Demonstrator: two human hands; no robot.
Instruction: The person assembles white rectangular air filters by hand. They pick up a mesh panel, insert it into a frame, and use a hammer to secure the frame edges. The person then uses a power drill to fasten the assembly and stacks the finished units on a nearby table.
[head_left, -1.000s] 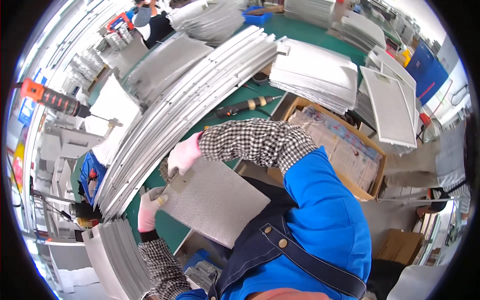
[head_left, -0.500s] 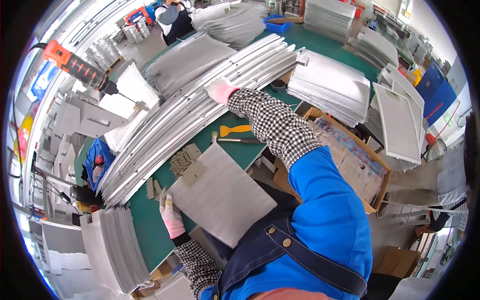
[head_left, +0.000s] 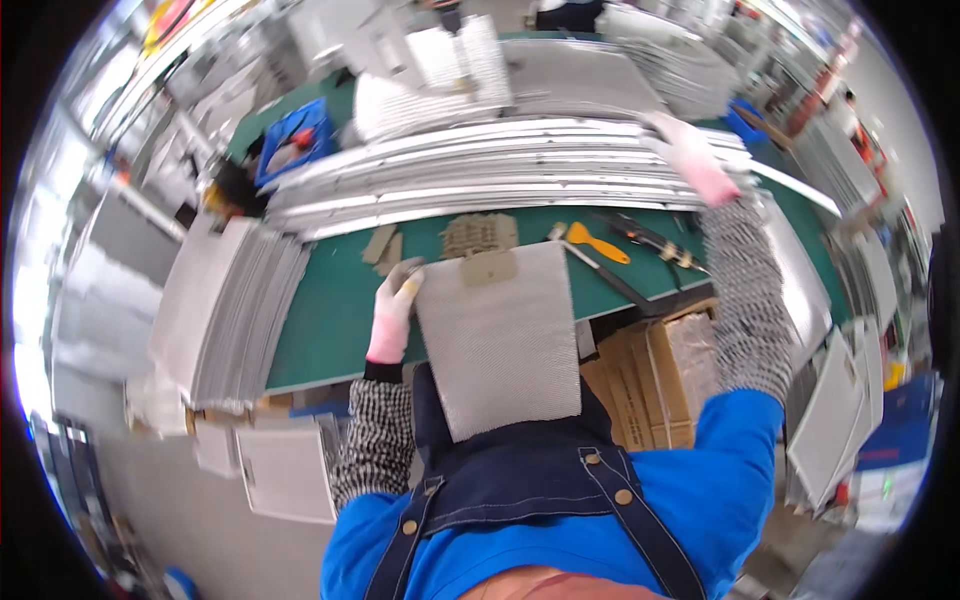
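A grey mesh filter panel (head_left: 500, 335) lies half over the near edge of the green bench (head_left: 335, 300), against my apron. My left hand (head_left: 393, 308), in a pink glove, holds the panel's left edge near its top corner. A small tan cardboard piece (head_left: 488, 266) sits at the panel's top edge. My right hand (head_left: 695, 160), also gloved in pink, reaches far out and rests on the long row of metal frames (head_left: 500, 165) stacked on edge across the bench; whether it grips one I cannot tell.
A yellow-handled scraper (head_left: 597, 244) and dark hand tools (head_left: 650, 245) lie right of the panel. Cardboard scraps (head_left: 478, 232) lie beyond it. A stack of mesh panels (head_left: 240, 310) stands at the left, a blue crate (head_left: 295, 135) at the back, an open carton (head_left: 655, 375) below right.
The view has swung so the frame row now runs across the top. My right hand has stretched farther out along the frames. My left hand moved up to the panel's top-left corner.
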